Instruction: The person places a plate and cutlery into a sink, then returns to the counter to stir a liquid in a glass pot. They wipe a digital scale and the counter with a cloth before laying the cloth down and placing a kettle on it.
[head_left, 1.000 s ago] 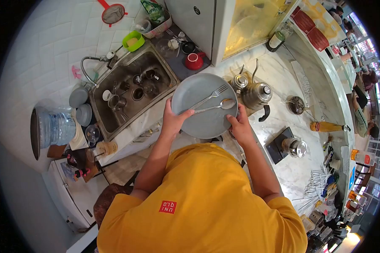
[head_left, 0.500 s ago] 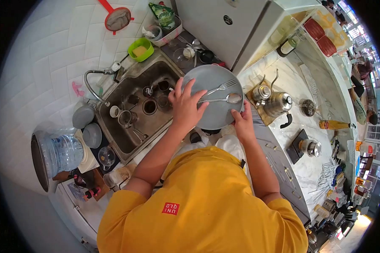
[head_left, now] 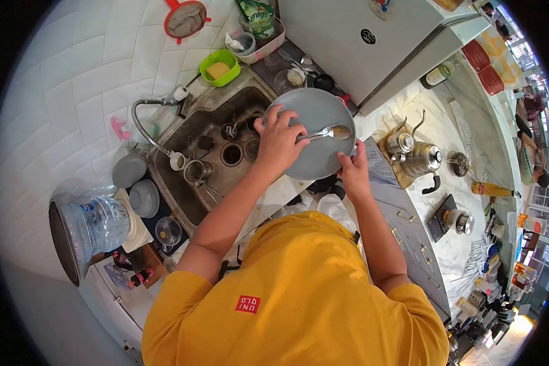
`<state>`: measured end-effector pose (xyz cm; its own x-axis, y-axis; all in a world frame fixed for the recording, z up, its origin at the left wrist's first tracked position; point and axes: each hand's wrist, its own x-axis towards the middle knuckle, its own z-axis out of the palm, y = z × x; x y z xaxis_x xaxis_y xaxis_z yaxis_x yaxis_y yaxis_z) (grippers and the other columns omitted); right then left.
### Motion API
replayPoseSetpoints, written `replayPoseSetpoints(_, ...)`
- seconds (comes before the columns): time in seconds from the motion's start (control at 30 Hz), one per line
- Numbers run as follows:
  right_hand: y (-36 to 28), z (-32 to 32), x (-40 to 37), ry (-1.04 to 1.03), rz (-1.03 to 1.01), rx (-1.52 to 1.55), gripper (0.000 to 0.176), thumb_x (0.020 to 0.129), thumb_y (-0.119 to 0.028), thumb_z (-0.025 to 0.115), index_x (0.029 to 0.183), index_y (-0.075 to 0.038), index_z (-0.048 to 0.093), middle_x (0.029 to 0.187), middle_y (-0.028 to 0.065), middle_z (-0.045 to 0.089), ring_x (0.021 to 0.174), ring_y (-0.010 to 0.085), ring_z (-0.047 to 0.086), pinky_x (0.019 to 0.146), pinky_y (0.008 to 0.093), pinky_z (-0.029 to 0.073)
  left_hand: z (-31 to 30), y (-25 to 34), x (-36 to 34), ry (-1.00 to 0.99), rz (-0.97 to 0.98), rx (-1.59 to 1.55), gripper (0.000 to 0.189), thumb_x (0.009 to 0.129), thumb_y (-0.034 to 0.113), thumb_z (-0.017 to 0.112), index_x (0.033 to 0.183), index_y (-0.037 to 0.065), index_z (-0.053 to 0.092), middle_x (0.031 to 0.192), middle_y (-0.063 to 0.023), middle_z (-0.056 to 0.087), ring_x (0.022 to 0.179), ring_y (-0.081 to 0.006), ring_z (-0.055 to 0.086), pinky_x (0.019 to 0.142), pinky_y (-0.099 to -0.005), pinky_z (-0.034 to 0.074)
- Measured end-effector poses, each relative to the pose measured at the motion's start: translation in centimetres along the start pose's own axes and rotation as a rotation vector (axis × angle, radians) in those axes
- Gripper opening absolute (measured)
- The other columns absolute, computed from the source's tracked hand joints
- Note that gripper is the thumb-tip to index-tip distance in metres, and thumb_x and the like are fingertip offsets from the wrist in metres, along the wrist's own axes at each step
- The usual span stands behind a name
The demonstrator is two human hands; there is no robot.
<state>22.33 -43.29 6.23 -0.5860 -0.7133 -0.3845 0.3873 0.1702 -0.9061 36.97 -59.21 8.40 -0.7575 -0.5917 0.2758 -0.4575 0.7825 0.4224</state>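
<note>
Grey plate (head_left: 320,161), round and smooth, with spoon (head_left: 343,132) and fork (head_left: 319,133) overlapping on it.
It lies between the hands: left hand (head_left: 280,141), half curled, grips cutlery handles; right hand (head_left: 355,172) pinches its rim.

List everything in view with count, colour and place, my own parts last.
Plate: one, grey, between the hands
Cutlery: count unclear, silver, on the plate
Sink: one, metallic grey, left; vessels inside
Faucet: one, silver, over the sink
Tub: one, green, sink's corner
Sponge: one, yellow, in the tub
Strainer: one, red-rimmed, wall
Fridge: one, grey, top
Bowls: at least two, grey, beside the sink
Water jug: one, clear blue, far left
Kettles: two, silver, right counter
Clutter: too small to count, mixed, far right
Shirt: one, yellow
Left hand: one, at the cutlery
Right hand: one, plate's rim
</note>
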Motion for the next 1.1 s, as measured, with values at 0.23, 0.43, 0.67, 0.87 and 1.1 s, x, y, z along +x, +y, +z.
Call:
replayPoseSetpoints(0.23,-0.1,1.1,1.0,0.041,-0.028,-0.015,0.049,0.098,-0.003,0.055,0.142,-0.011,0.038,0.098,0.0073,0.064,0.078,0.0123,0.062,0.061,0.029,0.052,0.5,-1.7,1.2,-0.125,0.059,0.008,0.016,0.078,0.025,0.082,0.085,0.014,0.072,0.11,-0.0032,0.056,0.125,-0.0267,0.044,0.097,-0.0644,0.031)
replayPoseSetpoints(0.43,0.0,1.5,1.9,0.056,-0.016,-0.038,0.049,0.097,-0.002,0.054,0.142,-0.01,0.037,0.104,0.0104,0.065,0.085,0.0171,0.067,0.065,0.0326,0.057,0.7,-2.5,1.4,-0.104,0.126,0.024,0.014,0.081,0.021,0.078,0.088,0.011,0.071,0.109,-0.0043,0.057,0.121,-0.0266,0.047,0.098,-0.0632,0.031)
replayPoseSetpoints(0.67,0.6,2.1,2.8,0.045,-0.015,0.038,0.048,0.099,-0.002,0.052,0.143,-0.005,0.031,0.11,0.0182,0.065,0.088,0.0228,0.069,0.064,0.0354,0.061,1.3,-4.1,1.2,-0.049,0.134,0.059,0.012,0.084,0.02,0.075,0.092,0.013,0.07,0.1,-0.0015,0.063,0.113,-0.0243,0.053,0.091,-0.0514,0.032)
replayPoseSetpoints(0.87,-0.2,2.1,3.5,0.041,-0.04,0.01,0.048,0.1,-0.002,0.05,0.143,-0.004,0.03,0.108,0.0185,0.066,0.084,0.0238,0.069,0.064,0.0366,0.061,0.3,-4.4,1.6,0.092,0.069,-0.029,0.008,0.085,0.019,0.074,0.089,0.014,0.069,0.09,-0.0009,0.065,0.103,-0.024,0.056,0.088,-0.0504,0.033)
replayPoseSetpoints(1.1,-1.6,1.6,4.0,0.075,-0.095,-0.101,0.048,0.099,-0.001,0.05,0.144,-0.004,0.031,0.106,0.0177,0.066,0.083,0.022,0.069,0.066,0.035,0.059,-0.8,-5.1,0.5,0.262,-0.172,-0.283,0.009,0.087,0.019,0.074,0.091,0.012,0.068,0.09,-0.001,0.068,0.097,-0.0252,0.059,0.085,-0.0463,0.036)
